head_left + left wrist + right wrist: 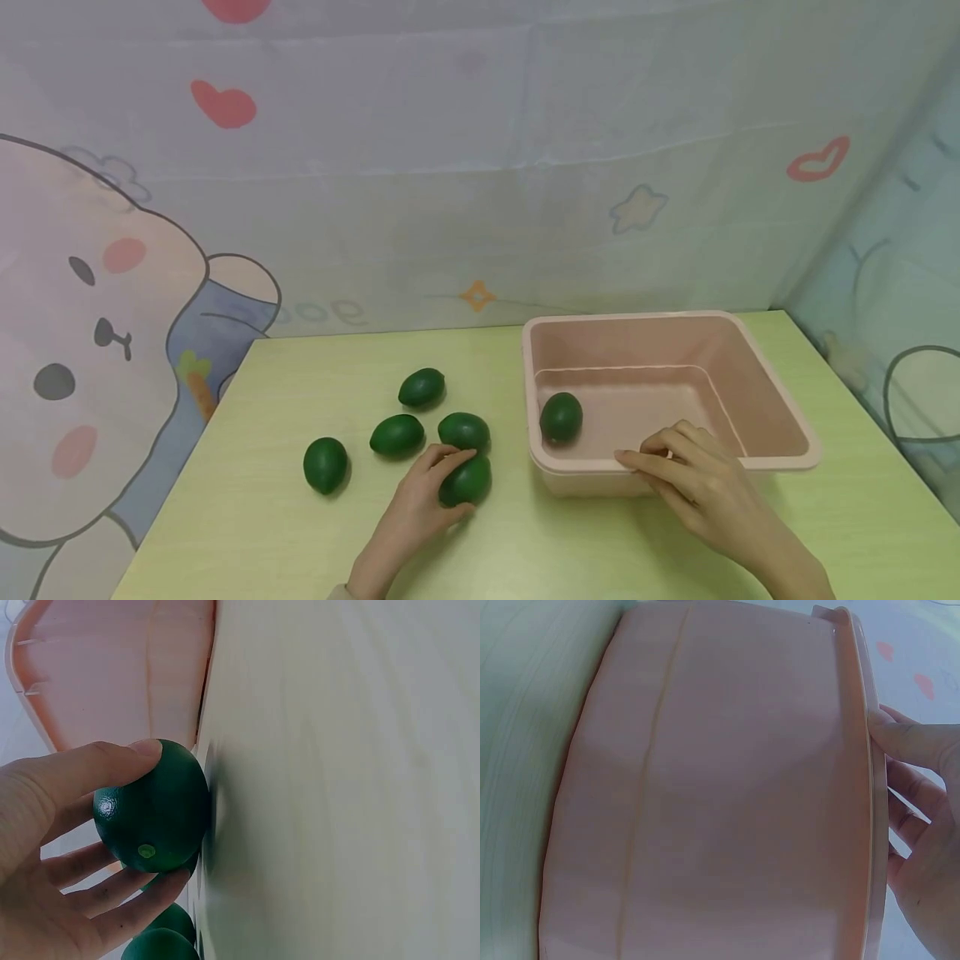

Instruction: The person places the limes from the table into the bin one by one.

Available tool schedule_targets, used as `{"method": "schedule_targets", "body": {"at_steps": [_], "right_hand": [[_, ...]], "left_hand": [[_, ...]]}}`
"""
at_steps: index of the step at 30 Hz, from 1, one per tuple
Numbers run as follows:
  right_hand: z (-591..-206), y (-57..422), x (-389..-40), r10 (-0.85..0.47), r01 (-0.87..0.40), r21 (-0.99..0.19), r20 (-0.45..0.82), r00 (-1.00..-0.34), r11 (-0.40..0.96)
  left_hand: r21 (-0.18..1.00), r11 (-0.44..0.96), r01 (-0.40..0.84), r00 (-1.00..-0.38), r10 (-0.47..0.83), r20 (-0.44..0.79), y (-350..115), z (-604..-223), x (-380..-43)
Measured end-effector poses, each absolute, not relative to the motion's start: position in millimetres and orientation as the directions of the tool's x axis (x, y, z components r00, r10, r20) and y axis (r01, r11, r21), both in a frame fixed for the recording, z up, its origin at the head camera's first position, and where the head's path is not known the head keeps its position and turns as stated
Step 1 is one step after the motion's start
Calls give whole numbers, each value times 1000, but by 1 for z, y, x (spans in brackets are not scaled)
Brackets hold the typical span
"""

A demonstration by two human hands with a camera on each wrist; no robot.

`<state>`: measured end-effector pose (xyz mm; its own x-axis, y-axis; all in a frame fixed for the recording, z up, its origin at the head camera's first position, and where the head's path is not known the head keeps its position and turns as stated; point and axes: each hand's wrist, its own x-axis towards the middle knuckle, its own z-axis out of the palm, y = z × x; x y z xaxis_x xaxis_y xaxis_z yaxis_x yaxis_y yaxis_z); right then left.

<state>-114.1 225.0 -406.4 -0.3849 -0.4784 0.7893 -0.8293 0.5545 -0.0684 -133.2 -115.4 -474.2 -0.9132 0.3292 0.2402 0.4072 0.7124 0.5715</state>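
Note:
My left hand grips a dark green lime at the table's front, thumb on one side and fingers on the other. In the left wrist view this lime shows its pale stem spot and sits close to the tabletop. Just behind it lies another lime, near my fingertips. My right hand holds the near rim of a pink plastic basin. In the right wrist view the thumb lies on the outer side of the rim, with the fingers behind it. One lime rests inside the basin's left end.
Further limes lie left of the basin: one at the back, one in the middle and one at the far left. The light wooden table meets a printed cloth backdrop behind and at both sides.

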Motion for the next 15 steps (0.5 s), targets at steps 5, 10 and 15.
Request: {"method": "schedule_targets", "body": {"at_steps": [5,10,15], "right_hand": [[-406,225,-115,-480,-828,-67,788,-385,556],[-406,225,-114,-482,-822,-62,785,-391,565],[-407,225,-114,-480,-826,-64,787,-388,561]], "left_hand": [[565,714,413,-910,331,248,-115,-474,-133],[558,711,427,-904,335,265,-115,-476,-133],[568,702,430,-903,337,267,-115,-476,-133]]}}
